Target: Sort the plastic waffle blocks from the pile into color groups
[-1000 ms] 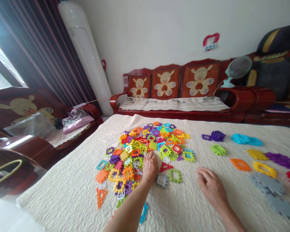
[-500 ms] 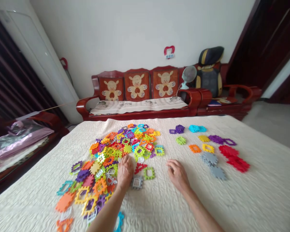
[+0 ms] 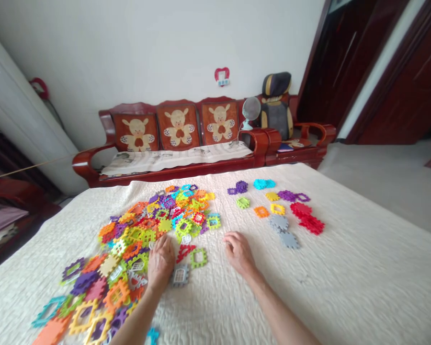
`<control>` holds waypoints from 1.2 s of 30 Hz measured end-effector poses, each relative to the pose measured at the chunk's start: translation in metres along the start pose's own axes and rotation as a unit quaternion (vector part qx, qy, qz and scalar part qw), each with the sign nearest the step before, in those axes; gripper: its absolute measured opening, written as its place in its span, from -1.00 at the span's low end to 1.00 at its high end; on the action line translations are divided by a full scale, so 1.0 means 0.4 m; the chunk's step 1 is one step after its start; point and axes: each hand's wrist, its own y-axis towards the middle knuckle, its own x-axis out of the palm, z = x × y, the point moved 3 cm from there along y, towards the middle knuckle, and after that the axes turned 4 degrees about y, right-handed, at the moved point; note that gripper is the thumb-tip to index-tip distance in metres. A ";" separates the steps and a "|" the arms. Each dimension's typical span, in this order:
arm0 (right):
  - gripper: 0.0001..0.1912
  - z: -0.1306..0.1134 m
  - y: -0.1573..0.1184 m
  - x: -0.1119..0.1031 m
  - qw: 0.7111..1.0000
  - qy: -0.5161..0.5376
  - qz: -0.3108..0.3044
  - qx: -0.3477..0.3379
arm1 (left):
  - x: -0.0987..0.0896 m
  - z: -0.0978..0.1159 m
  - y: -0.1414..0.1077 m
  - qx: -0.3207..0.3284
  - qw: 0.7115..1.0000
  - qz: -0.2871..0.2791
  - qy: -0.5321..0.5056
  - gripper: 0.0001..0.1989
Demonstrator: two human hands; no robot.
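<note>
My left hand (image 3: 161, 259) lies at the right edge of a heap of colourful plastic interlocking building pieces (image 3: 124, 233). Its fingers are curled down among them; whatever is under the fingertips is hidden. Close beside it are a red piece (image 3: 185, 252), a green square frame (image 3: 198, 258) and a grey window piece (image 3: 180, 275). My right hand (image 3: 240, 252) rests on the cream quilted cover (image 3: 215, 306), fingers bent and together, with nothing visible in them. Past it sit grey pieces (image 3: 289, 239) and an orange frame (image 3: 261, 212).
Sorted by colour at the right are red pieces (image 3: 311, 223), purple pieces (image 3: 287, 195), blue pieces (image 3: 264, 184), a yellow frame (image 3: 277, 209) and green pieces (image 3: 243, 202). Behind the table stand a wooden sofa (image 3: 187, 171) and a small fan (image 3: 251, 110).
My view has turned to the right, so the whole scene sits further left. Both hands hold nearly the same places against the pieces and cover.
</note>
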 end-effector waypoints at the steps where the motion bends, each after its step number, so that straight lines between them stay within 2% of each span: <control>1: -0.74 0.001 0.001 0.000 1.000 0.001 0.000 -0.002 | -0.003 0.003 -0.001 -0.003 1.000 0.003 0.002 -0.71; 10: -0.74 0.036 0.013 0.013 1.000 -0.002 0.001 -0.016 | -0.005 0.012 -0.004 -0.023 1.000 -0.008 0.007 -0.65; 15: -0.73 0.054 0.098 0.024 1.000 -0.014 -0.001 0.004 | -0.007 0.015 -0.004 -0.021 1.000 -0.015 0.003 -0.63; 18: -0.73 0.027 0.183 0.051 0.999 -0.027 -0.010 0.016 | -0.009 0.018 -0.004 -0.024 1.000 -0.015 0.005 -0.65; 22: -0.71 -0.053 0.290 0.126 0.994 -0.057 -0.089 0.023 | -0.006 0.019 -0.003 -0.034 0.999 -0.020 0.014 -0.65; 25: -0.76 -0.098 0.346 0.186 0.989 -0.079 -0.119 0.039 | 0.000 0.018 -0.003 -0.035 0.999 -0.028 0.022 -0.63; 31: -0.88 -0.096 0.394 0.258 0.981 -0.107 -0.121 0.104 | 0.007 0.015 -0.001 -0.043 0.999 -0.024 0.022 -0.62; 36: -0.87 -0.103 0.398 0.248 0.993 -0.056 -0.089 0.058 | -0.001 0.021 -0.001 -0.048 0.998 -0.026 0.020 -0.61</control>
